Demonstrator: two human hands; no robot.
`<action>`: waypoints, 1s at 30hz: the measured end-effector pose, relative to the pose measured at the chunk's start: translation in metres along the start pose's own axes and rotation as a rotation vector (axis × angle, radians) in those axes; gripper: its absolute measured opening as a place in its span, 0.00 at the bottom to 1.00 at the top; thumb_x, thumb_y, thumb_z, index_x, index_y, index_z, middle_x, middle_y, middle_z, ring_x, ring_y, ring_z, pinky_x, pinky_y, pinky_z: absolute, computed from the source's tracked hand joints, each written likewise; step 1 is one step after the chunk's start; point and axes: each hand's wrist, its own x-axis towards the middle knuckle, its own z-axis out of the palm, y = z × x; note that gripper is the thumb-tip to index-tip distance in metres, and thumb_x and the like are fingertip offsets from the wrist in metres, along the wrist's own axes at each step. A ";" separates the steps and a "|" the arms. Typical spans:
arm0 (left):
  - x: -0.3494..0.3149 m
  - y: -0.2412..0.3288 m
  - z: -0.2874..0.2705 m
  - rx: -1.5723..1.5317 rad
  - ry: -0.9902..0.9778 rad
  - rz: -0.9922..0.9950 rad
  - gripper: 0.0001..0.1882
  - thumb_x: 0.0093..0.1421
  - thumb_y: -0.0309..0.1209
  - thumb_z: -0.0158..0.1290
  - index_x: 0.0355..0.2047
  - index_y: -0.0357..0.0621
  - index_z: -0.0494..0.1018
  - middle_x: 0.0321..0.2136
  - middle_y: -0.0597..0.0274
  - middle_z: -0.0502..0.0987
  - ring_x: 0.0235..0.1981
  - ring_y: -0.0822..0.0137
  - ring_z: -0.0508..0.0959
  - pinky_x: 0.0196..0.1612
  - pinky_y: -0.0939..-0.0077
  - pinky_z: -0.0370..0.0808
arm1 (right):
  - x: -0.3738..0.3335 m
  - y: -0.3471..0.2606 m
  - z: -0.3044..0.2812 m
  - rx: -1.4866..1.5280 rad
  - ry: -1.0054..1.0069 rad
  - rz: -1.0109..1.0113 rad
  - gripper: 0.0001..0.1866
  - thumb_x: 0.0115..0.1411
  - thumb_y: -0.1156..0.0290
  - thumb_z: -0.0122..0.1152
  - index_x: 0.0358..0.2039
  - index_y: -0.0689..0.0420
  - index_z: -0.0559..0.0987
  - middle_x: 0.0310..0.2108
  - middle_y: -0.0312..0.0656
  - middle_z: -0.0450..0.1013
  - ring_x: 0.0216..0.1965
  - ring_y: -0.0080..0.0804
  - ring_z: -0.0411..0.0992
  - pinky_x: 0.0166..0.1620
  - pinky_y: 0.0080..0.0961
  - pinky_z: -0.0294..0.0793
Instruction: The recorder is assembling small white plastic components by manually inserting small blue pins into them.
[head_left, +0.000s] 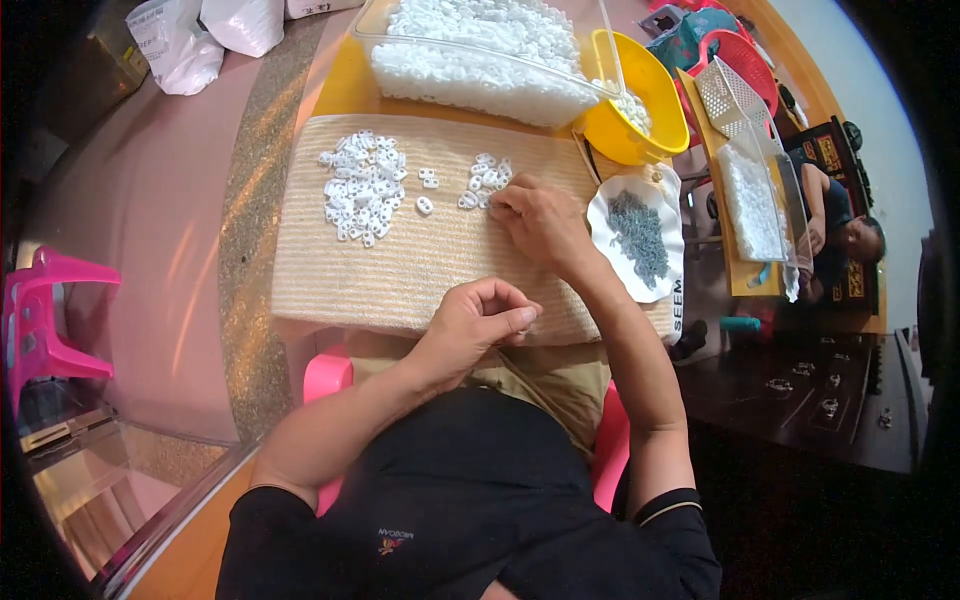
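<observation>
My right hand (545, 222) reaches over the striped towel, its fingertips drawn together at the edge of a small cluster of white plastic pieces (486, 176). Whatever those fingers hold is hidden. Nearer my body, my left hand (478, 325) is closed in a pinch, thumb against the fingers; the thing in it is too small to make out. A larger heap of white two-holed plastic pieces (365, 188) lies to the left. Between heap and cluster sit a squarish white piece (428, 178) and an oval white piece (424, 205). Dark grey screws (638, 238) fill a white scalloped plate (607, 262) at the right.
Beyond the towel (340, 290) stands a clear bin (480, 52) full of white pieces, beside a yellow basket (655, 140). A person (835, 215) sits at another table with a clear container at right. A pink stool (60, 320) stands at far left.
</observation>
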 end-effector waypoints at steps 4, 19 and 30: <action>0.001 -0.001 0.000 0.014 0.003 -0.002 0.05 0.60 0.24 0.55 0.36 0.38 0.73 0.33 0.64 0.78 0.30 0.78 0.76 0.35 0.83 0.76 | -0.002 0.000 0.000 0.004 0.016 -0.014 0.07 0.57 0.70 0.56 0.32 0.57 0.79 0.33 0.44 0.74 0.35 0.47 0.74 0.38 0.39 0.72; 0.003 0.008 0.000 -0.067 0.282 0.162 0.09 0.60 0.28 0.56 0.38 0.39 0.71 0.28 0.67 0.75 0.27 0.78 0.74 0.33 0.84 0.75 | -0.048 -0.024 -0.007 0.997 0.025 0.319 0.08 0.63 0.75 0.56 0.40 0.66 0.76 0.27 0.36 0.73 0.28 0.19 0.72 0.31 0.15 0.74; 0.002 0.006 -0.001 -0.097 0.225 0.137 0.07 0.63 0.30 0.52 0.40 0.43 0.72 0.31 0.68 0.76 0.29 0.79 0.74 0.35 0.81 0.77 | -0.075 -0.035 -0.004 0.991 0.062 0.205 0.10 0.61 0.79 0.57 0.43 0.67 0.77 0.35 0.40 0.75 0.33 0.21 0.74 0.37 0.16 0.74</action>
